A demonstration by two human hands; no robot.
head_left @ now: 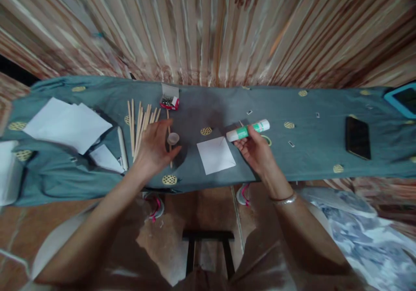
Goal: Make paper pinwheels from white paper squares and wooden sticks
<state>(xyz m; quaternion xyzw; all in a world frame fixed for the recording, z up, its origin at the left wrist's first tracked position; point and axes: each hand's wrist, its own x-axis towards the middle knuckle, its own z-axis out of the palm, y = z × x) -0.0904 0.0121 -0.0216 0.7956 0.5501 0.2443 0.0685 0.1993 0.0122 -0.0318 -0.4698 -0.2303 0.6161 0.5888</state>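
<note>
- Across the background, hanging in deep folds: brown-and-cream curtain [208, 31]. Below, stretching left to right: long narrow table [315, 143] under a grey-green cloth printed with yellow pineapples.
- At centre, lying flat near the front edge: square of white paper [216, 155].
- In the right hand [255, 150]: green-and-white glue stick [245, 130], tilted slightly, with one end by the paper's upper right corner. Thumb on top, fingers curled beneath, pinching the barrel. Cannot tell whether bare glue shows at that end.
- Left of the paper: left hand [156, 141], thumb and forefinger spread in a loose arc around a small round translucent cap [173, 138], over a lone wooden stick. Cannot tell whether touching the cap with the hidden fingers.
- Just beside the left hand: row of wooden sticks [132, 126]; farther back, open box of small metal pieces [170, 104].
- For good handling, as a judgement: grip the barrel near its middle, as here, and aim the working end at paper, not cloth. Rest the cap flat, clear of the sticks, to prevent rolling. Pin the sheet with free left fingers; stroke lightly, to avoid wrinkling corners.
</note>
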